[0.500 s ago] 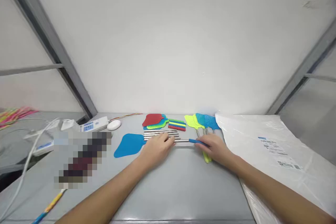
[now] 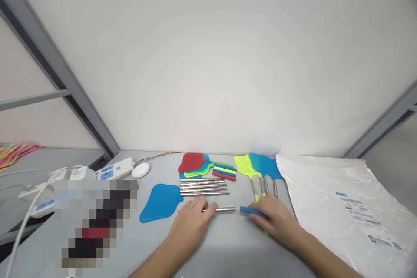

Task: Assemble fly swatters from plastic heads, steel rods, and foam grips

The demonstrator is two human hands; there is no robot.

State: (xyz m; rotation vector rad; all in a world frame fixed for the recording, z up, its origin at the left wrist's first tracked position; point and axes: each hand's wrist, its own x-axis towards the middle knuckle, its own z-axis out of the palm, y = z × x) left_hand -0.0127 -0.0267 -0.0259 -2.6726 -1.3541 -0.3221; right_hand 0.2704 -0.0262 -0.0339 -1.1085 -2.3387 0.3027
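Left hand: left hand [image 2: 192, 221] lies palm down on the grey table [image 2: 224, 247], fingers curled over one steel rod [image 2: 221, 210] and pinching its near end against the tabletop.
Right hand: right hand [image 2: 273, 221] rests low on the table, fingertips pressed together around a short blue grip sleeve [image 2: 250, 211].
Rod and sleeve: the rod lies flat, pointing left to right between the two hands; its free end stops just short of the sleeve, a small gap showing between them.
Blue swatter head: a loose blue swatter head [image 2: 162, 203] lies flat just left of the left hand, its narrow neck towards the rod.
Spare rods: four more steel rods [image 2: 203, 186] lie side by side just behind the held one.
Heads: a fanned stack of swatter heads [image 2: 193, 163], red on top, sits behind the rods.
Sleeves: a few coloured grip sleeves [image 2: 224, 170] lie beside that stack.
Finished swatters: yellow and blue assembled swatters [image 2: 259, 167] lie behind the right hand, handles towards it.
Bag: a clear plastic bag [image 2: 339, 200] with a printed label covers the table's right side.
Left edge: a white power strip [image 2: 114, 169] and a white oval object [image 2: 140, 170] sit near the wall.
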